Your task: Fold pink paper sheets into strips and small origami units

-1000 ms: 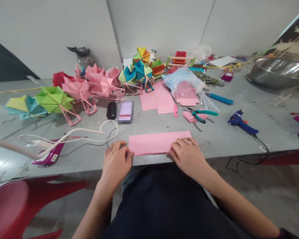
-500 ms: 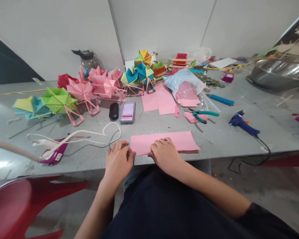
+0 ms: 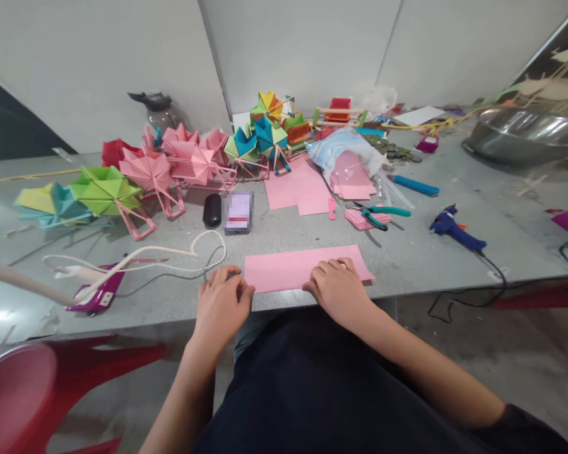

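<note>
A long strip of pink paper lies along the front of the table, its right end slightly raised. My left hand rests at the strip's left end, fingers bent but apart and the thumb by the near left corner. Over the right half, my right hand presses down with curled fingers on top and the thumb at the near edge. What lies under its palm is hidden.
Behind are a phone, a black case, green-handled pliers, pink sheets and folded-paper models. A blue glue gun lies right, near a metal bowl. A white cable loops at left.
My right hand has slid rightward along the pink strip, from near its middle toward its right end. My left hand stays at the left end. The view has shifted slightly.
</note>
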`<state>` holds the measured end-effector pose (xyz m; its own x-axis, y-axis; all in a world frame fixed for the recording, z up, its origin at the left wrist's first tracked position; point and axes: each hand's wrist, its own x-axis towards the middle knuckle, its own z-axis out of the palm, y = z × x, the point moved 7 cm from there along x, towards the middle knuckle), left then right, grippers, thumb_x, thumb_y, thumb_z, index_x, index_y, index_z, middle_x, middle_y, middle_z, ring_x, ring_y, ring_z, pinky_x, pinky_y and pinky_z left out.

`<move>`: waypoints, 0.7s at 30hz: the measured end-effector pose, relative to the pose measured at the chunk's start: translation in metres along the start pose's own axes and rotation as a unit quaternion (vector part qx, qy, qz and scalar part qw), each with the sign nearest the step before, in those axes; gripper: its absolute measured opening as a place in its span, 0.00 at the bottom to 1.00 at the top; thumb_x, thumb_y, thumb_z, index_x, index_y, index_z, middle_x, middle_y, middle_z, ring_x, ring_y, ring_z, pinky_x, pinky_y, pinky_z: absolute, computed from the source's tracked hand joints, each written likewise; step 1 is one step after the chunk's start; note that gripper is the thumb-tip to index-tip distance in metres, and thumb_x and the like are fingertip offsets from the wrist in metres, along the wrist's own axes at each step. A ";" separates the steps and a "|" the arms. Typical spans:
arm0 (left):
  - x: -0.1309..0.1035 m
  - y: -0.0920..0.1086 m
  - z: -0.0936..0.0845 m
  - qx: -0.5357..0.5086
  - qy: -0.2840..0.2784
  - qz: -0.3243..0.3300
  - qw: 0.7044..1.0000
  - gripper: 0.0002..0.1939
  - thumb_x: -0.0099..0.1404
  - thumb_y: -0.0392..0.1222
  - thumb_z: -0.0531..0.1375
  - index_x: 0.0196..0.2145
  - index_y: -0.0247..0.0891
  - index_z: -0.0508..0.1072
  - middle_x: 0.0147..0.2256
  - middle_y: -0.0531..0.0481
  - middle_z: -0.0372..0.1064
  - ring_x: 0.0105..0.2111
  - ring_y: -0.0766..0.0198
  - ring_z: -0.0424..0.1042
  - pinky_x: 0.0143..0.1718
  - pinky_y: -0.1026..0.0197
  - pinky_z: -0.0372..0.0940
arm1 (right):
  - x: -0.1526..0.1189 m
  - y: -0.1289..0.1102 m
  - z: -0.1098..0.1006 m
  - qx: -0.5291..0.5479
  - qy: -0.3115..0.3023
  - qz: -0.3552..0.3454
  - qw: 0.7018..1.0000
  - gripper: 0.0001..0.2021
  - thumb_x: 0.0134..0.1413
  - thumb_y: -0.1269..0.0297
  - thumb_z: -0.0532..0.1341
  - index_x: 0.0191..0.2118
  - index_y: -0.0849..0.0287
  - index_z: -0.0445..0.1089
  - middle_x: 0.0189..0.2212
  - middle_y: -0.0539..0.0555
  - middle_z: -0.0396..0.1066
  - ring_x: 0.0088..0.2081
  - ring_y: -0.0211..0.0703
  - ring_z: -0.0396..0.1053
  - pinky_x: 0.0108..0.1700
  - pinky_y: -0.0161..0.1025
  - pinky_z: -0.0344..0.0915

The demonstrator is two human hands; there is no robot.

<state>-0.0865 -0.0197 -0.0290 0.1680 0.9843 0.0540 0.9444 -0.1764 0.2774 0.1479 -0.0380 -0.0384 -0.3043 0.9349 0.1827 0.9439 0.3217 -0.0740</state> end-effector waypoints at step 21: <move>0.001 -0.003 0.000 -0.009 0.006 0.000 1.000 0.11 0.71 0.45 0.59 0.30 0.42 0.73 0.57 0.39 0.74 0.57 0.38 0.73 0.59 0.35 0.67 | -0.047 0.081 -0.011 -0.021 0.061 0.091 0.994 0.15 0.76 0.60 0.58 0.35 0.56 0.75 0.36 0.54 0.80 0.42 0.51 0.72 0.59 0.53 0.51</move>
<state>-0.0888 -0.0182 -0.0301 0.1635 0.9843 0.0659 0.9394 -0.1757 0.2945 0.2399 -0.0571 -0.0425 -0.1123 0.9514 0.2867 0.9873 0.1395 -0.0763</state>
